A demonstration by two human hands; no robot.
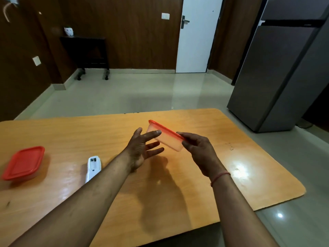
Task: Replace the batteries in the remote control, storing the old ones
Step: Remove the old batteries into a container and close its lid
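Observation:
A small clear plastic container with a red lid (164, 137) is tilted in the air above the table. My right hand (199, 150) pinches its near right end. Beside its left side, my left hand (142, 148) is spread open with the index fingertip touching the container. The white remote control (93, 167) lies face down on the table to the left, its battery compartment uncovered; my left forearm hides its lower end. I cannot tell what is inside the held container.
A second container with a red lid (24, 164) rests on the wooden table (231, 175) near its left edge. A grey refrigerator (277, 68) stands beyond the table's right corner. A white door (197, 36) and a dark side table (85, 50) are at the back.

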